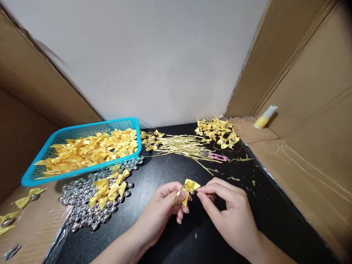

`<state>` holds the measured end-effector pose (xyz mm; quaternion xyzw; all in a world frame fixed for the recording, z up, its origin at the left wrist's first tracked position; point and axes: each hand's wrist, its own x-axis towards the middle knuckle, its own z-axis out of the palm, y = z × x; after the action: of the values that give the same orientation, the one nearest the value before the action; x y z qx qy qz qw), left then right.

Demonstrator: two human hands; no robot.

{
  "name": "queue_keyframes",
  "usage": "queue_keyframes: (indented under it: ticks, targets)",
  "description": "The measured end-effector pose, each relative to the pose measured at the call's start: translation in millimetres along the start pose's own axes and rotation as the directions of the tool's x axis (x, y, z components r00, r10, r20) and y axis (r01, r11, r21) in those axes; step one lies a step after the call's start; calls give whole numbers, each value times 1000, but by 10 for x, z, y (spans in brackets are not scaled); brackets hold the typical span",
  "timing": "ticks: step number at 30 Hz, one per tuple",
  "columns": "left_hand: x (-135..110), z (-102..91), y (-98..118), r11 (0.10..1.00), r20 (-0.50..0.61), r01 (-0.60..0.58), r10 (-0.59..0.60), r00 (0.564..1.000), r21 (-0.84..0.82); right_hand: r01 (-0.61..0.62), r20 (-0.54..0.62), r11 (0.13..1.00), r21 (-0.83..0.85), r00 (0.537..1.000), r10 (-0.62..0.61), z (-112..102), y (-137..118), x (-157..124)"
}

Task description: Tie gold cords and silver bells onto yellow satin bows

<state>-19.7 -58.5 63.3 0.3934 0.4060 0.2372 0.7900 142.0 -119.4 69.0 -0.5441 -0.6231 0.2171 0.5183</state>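
Near the middle of the black tabletop, my left hand (161,207) pinches a yellow ribbon bow (190,185) between thumb and fingers. A silver bead shows at the bow's centre, and a loop of gold cord (176,198) curves out beside my left thumb. Just to the right, my right hand (233,209) has thumb and index fingertip pressed together close to the bow's right side. Whatever lies in that pinch is too small to make out. The other fingers of my right hand are curled and partly hidden.
A turquoise basket (140,141) of yellow bows stands at the left, with silver beads (85,205) and more bows before it. Gold cord strips (183,145) and pink-handled scissors (217,157) lie behind my hands. Finished-looking bows (216,130) sit back right. Cardboard walls flank the table.
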Motion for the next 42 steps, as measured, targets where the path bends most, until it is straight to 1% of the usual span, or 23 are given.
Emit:
queue_keyframes:
  ticks: [8,14,16,21,23,28,33,38,42]
  targets:
    - [-27,40,9,999,2,9,-9,1000,-36,-11,39,1000,-5,999,11,-1,21,-27]
    - [-22,42,18,1000,11,7,-7,1000,-12,-13,30,1000,-13,999,13,-1,12,-28]
    - [-25,38,11,1000,14,-8,7,1000,9,-14,30,1000,-18,999,15,-1,13,-27]
    - [-24,18,2,991,27,-88,86,996,99,-26,36,999,-23,999,27,-11,5,-21]
    - [-24,12,3,988,33,-100,97,995,115,-37,44,999,-12,998,38,-20,1,-14]
    - [-26,10,7,993,42,-78,74,996,84,-74,64,997,25,995,73,-45,-1,-14]
    - [-32,9,-4,999,54,-35,33,998,24,-73,42,997,41,997,71,-60,-13,-33]
    - [-46,12,-7,999,54,-24,22,998,32,-60,22,998,16,998,60,-57,-20,-15]
    - [-49,25,10,998,45,-27,25,999,57,-53,38,999,-3,998,53,-59,-30,-7]
